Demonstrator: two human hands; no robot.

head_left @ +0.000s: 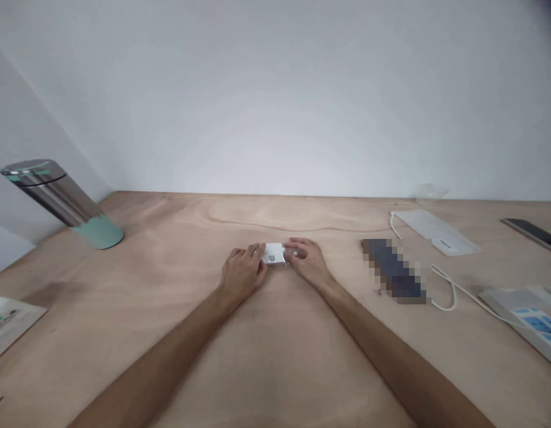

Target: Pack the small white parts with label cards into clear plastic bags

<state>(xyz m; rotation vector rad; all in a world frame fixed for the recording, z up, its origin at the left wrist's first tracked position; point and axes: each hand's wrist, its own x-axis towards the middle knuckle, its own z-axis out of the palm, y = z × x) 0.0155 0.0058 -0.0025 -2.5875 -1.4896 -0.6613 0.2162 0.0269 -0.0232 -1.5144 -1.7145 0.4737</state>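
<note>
Both my hands meet at the middle of a wooden table [275,356]. Between them lies a small white packet [274,254] with a tiny dark mark on it. My left hand [243,270] has its fingers curled onto the packet's left edge. My right hand [306,258] pinches the packet's right edge with bent fingers. The packet rests on or just above the tabletop; I cannot tell which. Both forearms reach in from the bottom of the view.
A steel tumbler with a mint-green base [61,199] stands at the back left. A printed sheet [5,324] lies at the left edge. On the right are a dark blurred object [393,268], a white flat device [435,230] with a cable [449,291], a phone [534,233] and a blue-printed packet [531,321].
</note>
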